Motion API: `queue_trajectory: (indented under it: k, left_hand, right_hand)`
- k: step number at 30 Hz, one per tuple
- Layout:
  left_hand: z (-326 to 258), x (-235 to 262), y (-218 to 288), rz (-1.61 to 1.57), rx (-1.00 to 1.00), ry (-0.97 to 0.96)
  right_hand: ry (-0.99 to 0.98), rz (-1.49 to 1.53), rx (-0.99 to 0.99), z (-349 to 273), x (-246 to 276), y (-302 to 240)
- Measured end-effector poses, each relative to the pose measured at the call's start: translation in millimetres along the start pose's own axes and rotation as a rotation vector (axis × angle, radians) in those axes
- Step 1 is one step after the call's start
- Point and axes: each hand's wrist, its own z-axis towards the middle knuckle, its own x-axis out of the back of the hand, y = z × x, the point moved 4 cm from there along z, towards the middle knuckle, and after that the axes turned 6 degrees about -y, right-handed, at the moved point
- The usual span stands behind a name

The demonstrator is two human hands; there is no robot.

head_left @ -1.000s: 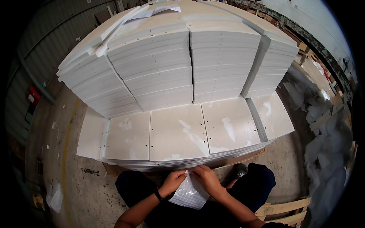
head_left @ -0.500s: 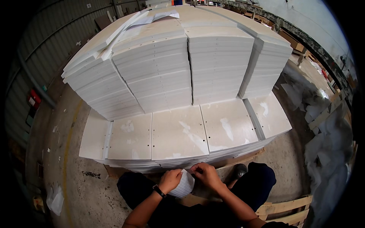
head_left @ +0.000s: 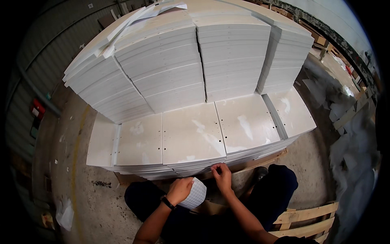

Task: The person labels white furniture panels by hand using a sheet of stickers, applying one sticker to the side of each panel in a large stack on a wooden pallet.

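Note:
My left hand [head_left: 180,191] is closed on one edge of a small white sheet [head_left: 196,196] marked with a fine grid, like a sheet of stickers. The sheet tilts up over my lap. To its right, my right hand [head_left: 222,178] is raised with thumb and fingers pinched together, close to the front edge of a low stack of cream-topped panels [head_left: 191,138]. Whatever is between those fingertips is too small to make out, and I cannot tell whether they touch the panel edges. Small dark holes and whitish smears mark the panel tops.
Behind the low stack rise taller stacks of white-edged panels [head_left: 235,61], with a paper [head_left: 162,11] on top. A wooden pallet [head_left: 306,223] is at lower right. Clear plastic film [head_left: 349,162] heaps along the right; a plastic bag [head_left: 64,214] lies on the floor at left.
My right hand has moved forward and away from the sheet, up toward the panel edges. More of the sheet shows, still in my left hand. The view has tipped slightly downward.

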Motion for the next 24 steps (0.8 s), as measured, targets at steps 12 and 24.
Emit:
queue_trajectory:
  k: [12, 24]
  left_hand:
    - [-4.7, 6.6, 1.9, -0.013, 0.007, -0.002]
    - [-8.2, 11.9, 7.8, -0.011, -0.013, 0.003]
  right_hand:
    - [0.156, -0.131, 0.183, 3.8, -3.2, -8.2]
    - [0.155, -0.009, 0.094, -4.3, -2.7, 7.0]
